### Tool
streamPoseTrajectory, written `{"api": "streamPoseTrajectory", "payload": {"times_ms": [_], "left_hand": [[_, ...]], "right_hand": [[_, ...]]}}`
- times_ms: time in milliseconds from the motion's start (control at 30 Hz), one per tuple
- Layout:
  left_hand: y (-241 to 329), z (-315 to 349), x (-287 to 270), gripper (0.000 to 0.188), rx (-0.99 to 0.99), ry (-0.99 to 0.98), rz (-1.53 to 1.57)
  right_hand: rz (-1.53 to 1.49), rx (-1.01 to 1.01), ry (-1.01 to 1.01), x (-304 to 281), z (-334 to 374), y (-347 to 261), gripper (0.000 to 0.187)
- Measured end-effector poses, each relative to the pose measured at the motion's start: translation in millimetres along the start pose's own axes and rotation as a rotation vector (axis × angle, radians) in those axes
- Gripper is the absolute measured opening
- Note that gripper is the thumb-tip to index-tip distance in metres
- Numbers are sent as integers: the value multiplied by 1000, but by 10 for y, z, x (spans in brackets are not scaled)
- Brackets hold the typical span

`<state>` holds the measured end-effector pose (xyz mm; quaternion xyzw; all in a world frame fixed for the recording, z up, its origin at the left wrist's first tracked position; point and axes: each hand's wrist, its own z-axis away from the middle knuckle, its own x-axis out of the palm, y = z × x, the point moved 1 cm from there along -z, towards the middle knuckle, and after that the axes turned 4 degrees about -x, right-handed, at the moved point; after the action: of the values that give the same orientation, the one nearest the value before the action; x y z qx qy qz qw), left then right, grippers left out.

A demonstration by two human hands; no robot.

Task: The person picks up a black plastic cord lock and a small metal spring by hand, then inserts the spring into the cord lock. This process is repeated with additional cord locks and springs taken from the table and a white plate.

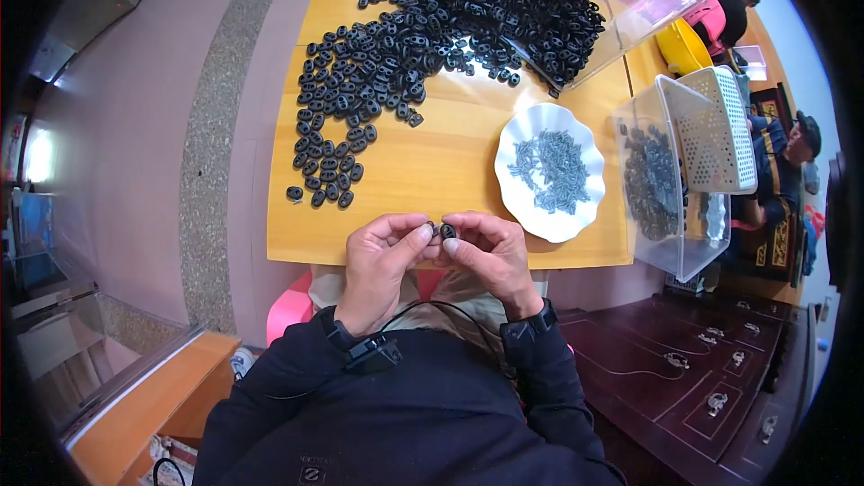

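Both my hands meet just above the near edge of the table (405, 157). My right hand (495, 256) pinches a small black oval piece with two holes (448, 231) between thumb and fingers. Its fingertips almost touch those of my left hand (382, 261), which is closed in a pinch on something small and dark that I cannot make out. To the right stands a white wavy-rimmed dish (562, 228) with many tiny grey metal pieces (558, 171), which look like springs. Loose black oval pieces (337, 81) spread across the left part of the table.
A clear plastic bin (621, 40) lies at the back, black pieces heaped at its mouth. Right of the dish stands another clear bin (679, 256) with dark pieces, beside a white perforated basket (715, 130). A yellow bowl (681, 47) and two other people are farther right.
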<state>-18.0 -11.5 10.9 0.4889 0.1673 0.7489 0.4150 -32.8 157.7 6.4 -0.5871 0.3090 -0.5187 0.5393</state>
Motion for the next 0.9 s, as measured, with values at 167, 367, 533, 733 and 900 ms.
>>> {"api": "streamPoseTrajectory", "payload": {"times_ms": [167,367,533,733,900], "left_hand": [[-2,4,14,15,-2,-9,-5],[1,9,8,15,-5,-25,-31],[-3,7,15,15,-2,-29,-55],[-9,7,12,15,-3,-39,-64],[-17,9,7,14,-5,-37,-75]], "right_hand": [[-10,-29,48,-20,17,38,29],[-30,-16,97,-43,27,-1,30],[-37,-51,78,-14,30,-29,30],[-30,-35,70,-16,37,-29,31],[80,-81,58,-38,34,-39,31]]}}
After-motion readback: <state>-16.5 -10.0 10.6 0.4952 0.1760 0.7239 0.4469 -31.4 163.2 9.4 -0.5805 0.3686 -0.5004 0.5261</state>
